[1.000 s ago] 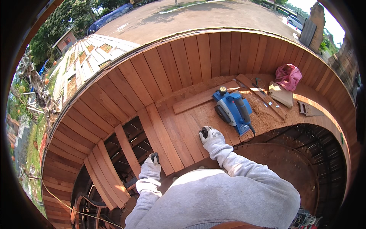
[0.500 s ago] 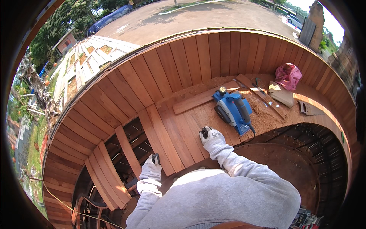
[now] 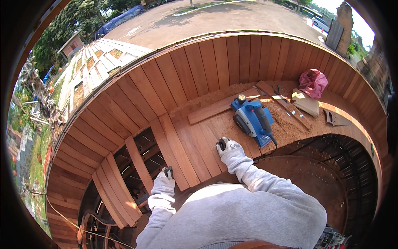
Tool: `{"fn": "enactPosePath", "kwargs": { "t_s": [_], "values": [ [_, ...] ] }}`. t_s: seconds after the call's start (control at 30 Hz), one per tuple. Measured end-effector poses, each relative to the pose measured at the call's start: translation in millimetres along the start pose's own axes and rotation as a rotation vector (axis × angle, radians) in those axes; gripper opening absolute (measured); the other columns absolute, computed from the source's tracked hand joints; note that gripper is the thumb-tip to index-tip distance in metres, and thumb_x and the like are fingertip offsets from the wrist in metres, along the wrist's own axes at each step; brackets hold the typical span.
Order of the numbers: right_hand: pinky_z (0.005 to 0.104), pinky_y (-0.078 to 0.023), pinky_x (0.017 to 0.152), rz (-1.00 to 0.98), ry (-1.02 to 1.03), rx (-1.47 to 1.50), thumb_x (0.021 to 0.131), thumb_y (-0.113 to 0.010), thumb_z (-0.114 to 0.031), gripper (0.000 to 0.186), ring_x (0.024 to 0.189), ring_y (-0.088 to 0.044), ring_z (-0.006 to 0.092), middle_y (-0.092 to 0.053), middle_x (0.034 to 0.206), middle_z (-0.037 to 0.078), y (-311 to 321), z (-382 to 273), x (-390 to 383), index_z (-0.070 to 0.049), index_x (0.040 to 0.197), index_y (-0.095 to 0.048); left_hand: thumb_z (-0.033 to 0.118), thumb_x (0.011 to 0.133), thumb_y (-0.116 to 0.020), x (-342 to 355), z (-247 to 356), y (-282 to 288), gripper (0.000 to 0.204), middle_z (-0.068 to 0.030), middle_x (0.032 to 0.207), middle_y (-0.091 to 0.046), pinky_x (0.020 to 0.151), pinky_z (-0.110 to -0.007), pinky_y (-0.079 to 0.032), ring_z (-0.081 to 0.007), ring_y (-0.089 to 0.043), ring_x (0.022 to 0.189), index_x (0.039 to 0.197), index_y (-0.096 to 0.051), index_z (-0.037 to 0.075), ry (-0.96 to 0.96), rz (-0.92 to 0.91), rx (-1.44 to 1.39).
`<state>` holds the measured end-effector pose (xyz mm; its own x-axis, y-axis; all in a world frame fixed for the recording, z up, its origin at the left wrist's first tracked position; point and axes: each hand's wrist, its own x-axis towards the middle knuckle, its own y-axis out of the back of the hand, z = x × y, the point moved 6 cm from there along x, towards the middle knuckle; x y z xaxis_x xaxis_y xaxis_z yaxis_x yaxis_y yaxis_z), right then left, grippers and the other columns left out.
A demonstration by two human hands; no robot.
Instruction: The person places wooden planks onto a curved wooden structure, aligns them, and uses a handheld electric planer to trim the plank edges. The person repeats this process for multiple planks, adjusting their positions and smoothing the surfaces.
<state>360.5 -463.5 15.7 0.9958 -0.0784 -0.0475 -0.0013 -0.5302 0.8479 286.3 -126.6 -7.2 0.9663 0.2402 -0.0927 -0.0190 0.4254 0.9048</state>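
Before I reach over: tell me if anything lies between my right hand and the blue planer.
Nothing visible does. The right hand rests on the deck boards, and only bare planks with some sawdust lie between it and the blue electric planer.

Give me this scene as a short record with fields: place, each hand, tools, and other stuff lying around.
Place: curved reddish wooden deck, partly boarded, open frame below
Left hand: gloved, resting on the end of a loose plank
Right hand: gloved, flat on the laid boards
Tool: blue electric planer beyond the right hand, untouched
Debris: sawdust around the planer
Other: pink cloth, handsaw
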Motion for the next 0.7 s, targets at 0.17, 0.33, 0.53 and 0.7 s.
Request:
{"fn": "enactPosePath", "kwargs": {
  "t_s": [0.17,0.33,0.53,0.7],
  "values": [
    [0.0465,-0.053,0.089,-0.002,-0.004,-0.015,0.097,-0.054,-0.038,0.032,0.101,-0.067,0.0357,-0.070,0.108,0.016,-0.9,1.7,1.2,-0.009,0.106,-0.065,0.030,0.101,-0.053,3.5,-1.0,-3.4,0.028,-0.0214,0.100,-0.070,0.079,-0.049,-0.054,-0.0416,-0.067,0.094,0.110,-0.064,0.006,-0.020,-0.001,-0.007],
    [0.0469,-0.054,0.088,0.022,0.016,0.003,0.097,-0.055,-0.038,0.031,0.100,-0.067,0.0354,-0.070,0.107,0.016,0.3,0.3,-0.4,-0.010,0.105,-0.065,0.030,0.101,-0.053,2.5,-2.3,-3.1,0.028,-0.0216,0.100,-0.070,0.079,-0.050,-0.054,-0.0422,-0.067,0.094,0.110,-0.064,0.006,-0.014,-0.001,-0.008],
    [0.0467,-0.054,0.089,0.003,0.009,-0.005,0.097,-0.055,-0.037,0.030,0.101,-0.067,0.0350,-0.070,0.107,0.016,-4.8,-1.1,1.0,-0.010,0.106,-0.065,0.031,0.101,-0.052,-1.7,-4.0,0.3,0.028,-0.0218,0.100,-0.070,0.079,-0.050,-0.054,-0.0426,-0.067,0.094,0.110,-0.063,0.007,-0.002,-0.003,-0.008],
    [0.0463,-0.053,0.089,0.009,-0.016,-0.015,0.097,-0.055,-0.037,0.031,0.101,-0.067,0.0351,-0.070,0.108,0.016,2.0,1.8,-0.1,-0.010,0.106,-0.065,0.031,0.101,-0.053,3.4,2.2,-2.6,0.028,-0.0221,0.100,-0.070,0.078,-0.050,-0.054,-0.0428,-0.067,0.093,0.110,-0.063,0.007,-0.015,-0.015,-0.010]
  ]
}}
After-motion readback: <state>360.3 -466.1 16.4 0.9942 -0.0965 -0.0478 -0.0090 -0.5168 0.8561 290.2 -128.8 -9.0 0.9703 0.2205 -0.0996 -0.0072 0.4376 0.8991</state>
